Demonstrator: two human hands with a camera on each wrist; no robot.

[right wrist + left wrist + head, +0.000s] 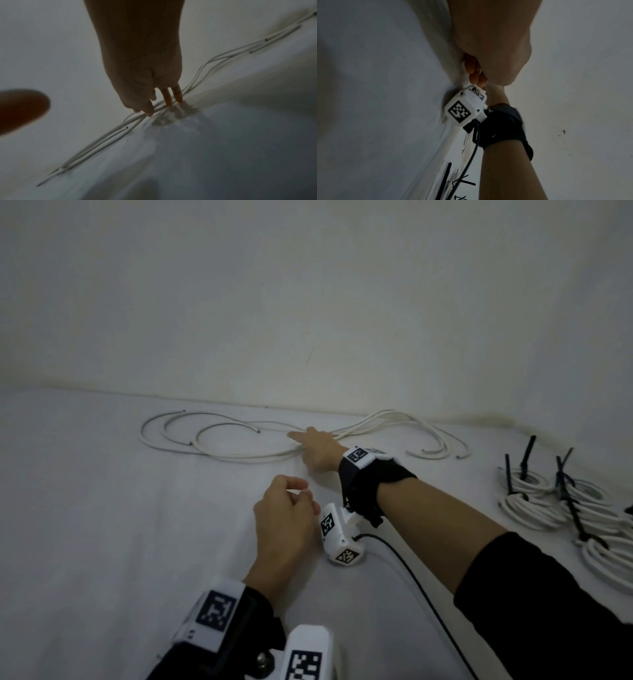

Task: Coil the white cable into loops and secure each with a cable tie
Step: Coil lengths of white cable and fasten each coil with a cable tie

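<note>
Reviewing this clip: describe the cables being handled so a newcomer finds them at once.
On the white surface, look to its far edge by the wall. A bunch of loose white cables lies there in open curves, the right hand touching its middle. Unlike the coiled bundles at the right, it carries no black ties.

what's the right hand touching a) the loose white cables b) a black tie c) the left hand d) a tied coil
a: the right hand rests straight fingers on the loose white cables where they bunch; the tied coils lie apart to its right.
</note>
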